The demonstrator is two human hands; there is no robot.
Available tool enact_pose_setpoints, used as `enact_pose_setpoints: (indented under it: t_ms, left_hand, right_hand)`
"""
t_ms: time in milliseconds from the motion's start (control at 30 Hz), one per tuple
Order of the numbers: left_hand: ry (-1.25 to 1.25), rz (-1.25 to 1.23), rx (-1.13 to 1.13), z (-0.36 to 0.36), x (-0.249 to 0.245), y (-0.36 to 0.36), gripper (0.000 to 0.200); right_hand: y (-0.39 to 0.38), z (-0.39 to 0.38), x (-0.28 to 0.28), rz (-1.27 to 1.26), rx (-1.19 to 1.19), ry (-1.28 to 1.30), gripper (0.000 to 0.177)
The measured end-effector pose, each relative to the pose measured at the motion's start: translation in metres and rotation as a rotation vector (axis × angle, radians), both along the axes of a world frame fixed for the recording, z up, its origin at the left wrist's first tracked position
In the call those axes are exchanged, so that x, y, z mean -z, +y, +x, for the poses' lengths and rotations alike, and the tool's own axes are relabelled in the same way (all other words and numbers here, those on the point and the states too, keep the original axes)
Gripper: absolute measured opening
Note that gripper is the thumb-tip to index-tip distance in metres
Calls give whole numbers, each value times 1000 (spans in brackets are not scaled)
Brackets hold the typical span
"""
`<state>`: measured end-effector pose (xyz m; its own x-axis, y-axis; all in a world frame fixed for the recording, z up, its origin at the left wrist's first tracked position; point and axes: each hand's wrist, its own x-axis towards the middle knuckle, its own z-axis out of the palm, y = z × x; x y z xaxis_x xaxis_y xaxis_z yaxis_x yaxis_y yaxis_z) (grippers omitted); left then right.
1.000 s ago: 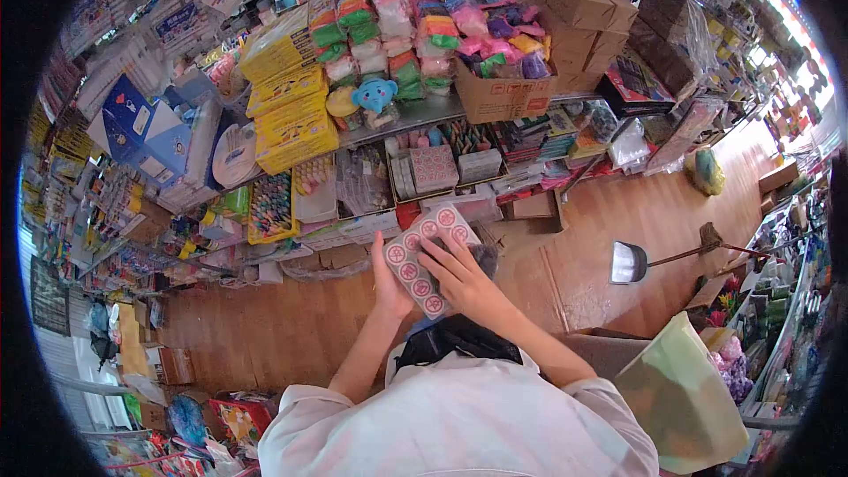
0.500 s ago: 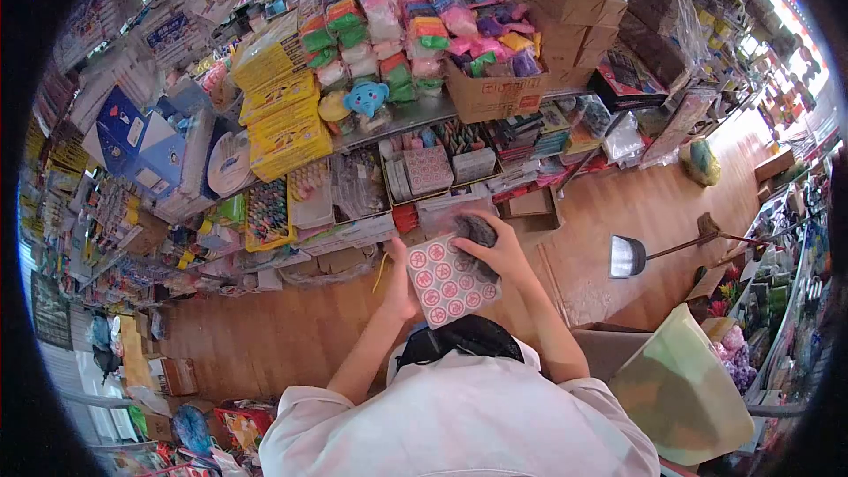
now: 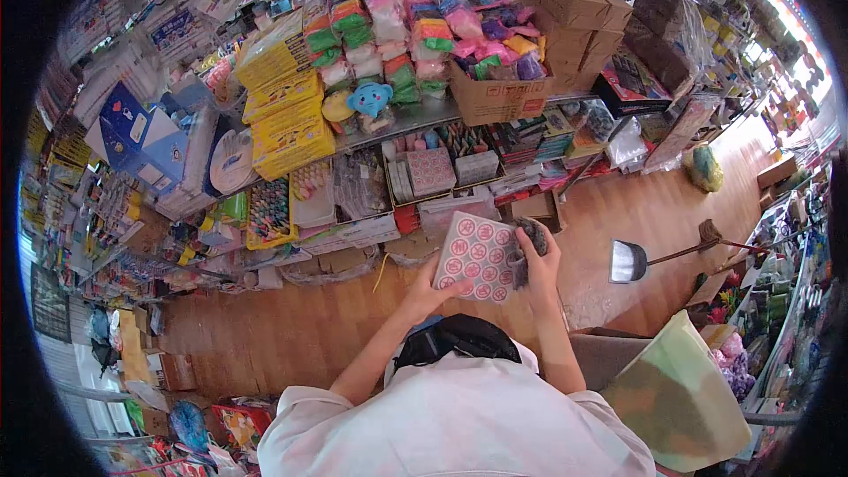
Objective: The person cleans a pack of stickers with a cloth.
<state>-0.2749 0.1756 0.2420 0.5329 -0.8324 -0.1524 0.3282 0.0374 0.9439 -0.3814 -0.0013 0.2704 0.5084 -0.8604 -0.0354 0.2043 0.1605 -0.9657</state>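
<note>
A flat, pale box [image 3: 475, 258] printed with rows of red circled characters, like Chinese chess pieces, is held up in front of my chest. My left hand [image 3: 427, 291] grips its lower left edge, the thumb lying over the printed face. In my right hand [image 3: 542, 272] is a bunched dark grey cloth [image 3: 521, 254], pressed against the box's right side. A similar box with red circles [image 3: 430, 170] lies on the lower shelf beyond my hands.
Ahead runs a shelf with yellow packs [image 3: 287, 124], bagged coloured clay [image 3: 435, 31] and a cardboard carton [image 3: 499, 97]. A long-handled dustpan [image 3: 627, 260] lies on the wooden floor [image 3: 592, 212] at right. A pale green sheet-like object [image 3: 680, 393] stands by my right side.
The box has moved right and slightly up, and is tilted the other way. The cloth has gone from the box's upper face to its right side. My left thumb now overlaps the face.
</note>
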Motion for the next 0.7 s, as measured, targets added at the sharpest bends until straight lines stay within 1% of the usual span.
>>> enact_pose_setpoints:
  t_ms: [33, 67, 100, 133, 167, 200, 233, 267, 300, 333, 367, 433, 467, 533, 567, 633, 667, 700]
  left_hand:
    - [-52, -21, 7, 0, -3, 0, 68]
    - [-53, -20, 12, 1, -6, 1, 68]
    - [-106, -8, 44, 3, -10, 4, 66]
    - [-159, 5, 73, 5, -14, 8, 64]
    - [-157, 6, 74, 8, -16, 12, 64]
    - [-232, 18, 135, 10, -19, 15, 62]
    - [-307, 28, 197, 10, -20, 16, 61]
    - [-306, 26, 198, 8, -21, 16, 61]
    - [-326, 47, 254, 5, -23, 17, 60]
    - [-347, 67, 310, 4, -23, 17, 60]
    - [-350, 65, 310, 5, -23, 18, 60]
    - [-298, 52, 276, 6, -22, 19, 62]
    - [-296, 53, 275, 7, -22, 19, 62]
    - [-326, 34, 264, 10, -23, 18, 61]
    - [-326, 35, 257, 10, -22, 19, 61]
    - [-507, 88, 275, 8, -20, 18, 58]
    - [-507, 87, 270, 6, -20, 17, 58]
    - [-416, 90, 267, 3, -20, 16, 59]
  right_hand:
    - [-2, -6, -5, -19, -49, 34, 24]
    - [-4, -12, -12, -37, -98, 69, 25]
    - [-7, -18, -21, -36, -93, 69, 25]
    - [-11, -22, -32, -33, -176, 94, 24]
    - [-12, -25, -44, -28, -261, 120, 23]
    - [-9, -25, -57, 6, -300, 106, 25]
    - [-11, -24, -54, 6, -299, 109, 25]
    - [-15, -24, -49, -77, -463, 272, 31]
    - [-15, -22, -52, -161, -624, 434, 38]
    - [-14, -21, -60, -118, -666, 676, 49]
    - [-12, -18, -63, -121, -664, 675, 49]
    - [-9, -14, -67, -196, -693, 576, 50]
    - [-9, -10, -64, -195, -695, 578, 50]
    - [-12, 2, -57, -340, -700, 462, 50]
    - [-10, 7, -57, -342, -707, 462, 50]
    - [-4, 19, -61, -411, -699, 368, 51]
    - [-1, 25, -65, -414, -702, 368, 51]
    - [1, 31, -70, -484, -702, 370, 50]
